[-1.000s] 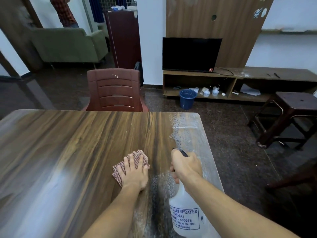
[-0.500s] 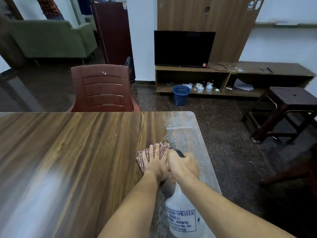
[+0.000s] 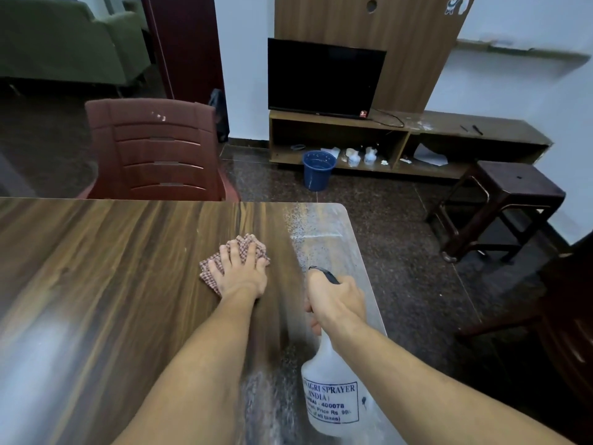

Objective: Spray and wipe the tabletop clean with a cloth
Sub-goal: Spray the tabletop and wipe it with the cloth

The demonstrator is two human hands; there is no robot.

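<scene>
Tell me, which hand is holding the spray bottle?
The right hand grips the spray bottle by its neck. The left hand instead lies flat on the checked cloth on the table.

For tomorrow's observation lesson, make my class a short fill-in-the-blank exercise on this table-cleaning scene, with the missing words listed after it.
1. The left hand presses a checked ____ flat on the tabletop.
2. The right hand grips a spray ____.
3. Spray droplets cover the table's far ____ corner.
4. Behind the table stands a brown chair; near the TV unit sits a ____ bucket.

Missing words: cloth; bottle; right; blue
</scene>
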